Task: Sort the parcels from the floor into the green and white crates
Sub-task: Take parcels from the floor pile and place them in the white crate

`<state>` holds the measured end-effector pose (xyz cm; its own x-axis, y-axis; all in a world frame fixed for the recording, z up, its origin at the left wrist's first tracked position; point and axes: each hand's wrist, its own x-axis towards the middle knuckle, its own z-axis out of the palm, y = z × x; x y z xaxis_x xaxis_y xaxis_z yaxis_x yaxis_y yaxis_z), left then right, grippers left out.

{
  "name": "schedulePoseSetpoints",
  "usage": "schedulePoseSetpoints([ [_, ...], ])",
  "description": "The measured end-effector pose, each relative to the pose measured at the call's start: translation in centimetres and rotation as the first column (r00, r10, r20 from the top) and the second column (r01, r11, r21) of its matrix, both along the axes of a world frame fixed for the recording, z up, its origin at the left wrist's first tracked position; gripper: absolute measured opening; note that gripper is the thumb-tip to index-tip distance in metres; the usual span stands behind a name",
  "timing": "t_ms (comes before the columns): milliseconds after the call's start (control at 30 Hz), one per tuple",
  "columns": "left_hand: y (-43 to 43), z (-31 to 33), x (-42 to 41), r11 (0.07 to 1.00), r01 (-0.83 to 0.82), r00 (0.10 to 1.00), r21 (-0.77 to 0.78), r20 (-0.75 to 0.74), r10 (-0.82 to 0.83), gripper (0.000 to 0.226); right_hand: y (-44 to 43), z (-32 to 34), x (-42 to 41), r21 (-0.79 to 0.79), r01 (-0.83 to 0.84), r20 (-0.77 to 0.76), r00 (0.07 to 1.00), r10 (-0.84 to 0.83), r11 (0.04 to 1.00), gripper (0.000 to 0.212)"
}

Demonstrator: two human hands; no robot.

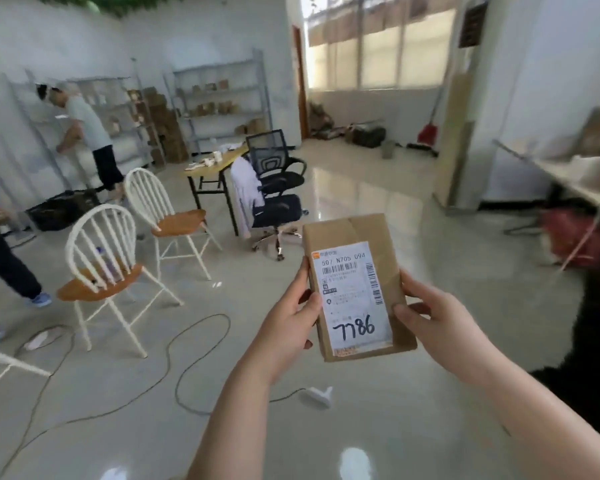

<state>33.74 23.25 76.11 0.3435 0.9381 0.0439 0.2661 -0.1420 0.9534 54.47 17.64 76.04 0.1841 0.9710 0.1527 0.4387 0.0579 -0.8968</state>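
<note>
A flat brown cardboard parcel [355, 237] is held up in front of me, its white shipping label facing me with "7786" handwritten at the bottom. My left hand [288, 317] grips its left edge, thumb on the front face. My right hand [430, 313] grips its right edge, thumb on the front near the label. No green or white crate is in view.
Two white spindle-back chairs [108, 268] stand to my left, with black office chairs [274, 188] and a yellow table [215, 164] beyond them. Black cables [174, 358] trail across the shiny floor. Two people are at the left by shelving. A table [568, 181] runs along the right.
</note>
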Motion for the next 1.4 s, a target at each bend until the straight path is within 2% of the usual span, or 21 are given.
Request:
schedulePoseSetpoints([
  [100, 1.2, 0.3, 7.8, 0.978, 0.205, 0.978, 0.038, 0.022, -0.206, 0.054, -3.7, 0.9, 5.4, 0.043, 0.241, -0.039, 0.970, -0.240, 0.969, 0.059],
  [167, 0.8, 0.2, 12.8, 0.935, 0.351, 0.935, 0.054, 0.041, -0.353, 0.054, -7.0, 0.9, 8.2, 0.024, 0.406, -0.075, 0.912, -0.403, 0.914, 0.060],
  [267, -1.5, 0.0, 20.2, 0.804, 0.592, 0.801, 0.054, 0.068, -0.594, 0.056, -13.1, 0.7, 11.3, -0.026, 0.608, -0.103, 0.788, -0.607, 0.794, 0.060],
  [367, -5.7, -1.0, 27.0, 0.639, 0.768, 0.633, 0.052, 0.089, -0.769, 0.051, -19.8, 0.4, 14.0, -0.039, 0.766, -0.066, 0.638, -0.767, 0.641, 0.060],
  [600, -20.2, -3.6, 37.4, 0.241, 0.970, 0.241, -0.020, 0.133, -0.961, 0.040, -35.9, -0.9, 16.0, -0.081, 0.961, -0.051, 0.261, -0.964, 0.264, 0.059],
  [767, -29.8, -5.4, 42.6, 0.059, 0.995, 0.067, -0.075, 0.105, -0.992, 0.042, -45.1, -2.0, 16.5, -0.117, 0.988, -0.089, 0.088, -0.992, 0.098, 0.059],
  [967, -40.7, -7.0, 48.9, -0.047, 0.991, -0.032, -0.128, 0.118, -0.993, 0.038, -55.3, -3.1, 19.9, -0.158, 0.987, -0.069, -0.048, -0.996, -0.036, 0.058],
  [1133, -47.5, -9.2, 53.4, -0.073, 0.980, -0.058, -0.186, 0.080, -0.995, 0.040, -61.7, -5.0, 24.2, -0.209, 0.973, -0.056, -0.113, -0.992, -0.099, 0.057],
  [1400, -53.0, -12.3, 60.0, -0.115, 0.943, -0.129, -0.311, -0.024, -0.991, 0.044, -66.8, -9.8, 30.1, -0.337, 0.926, -0.069, -0.202, -0.977, -0.167, 0.057],
])
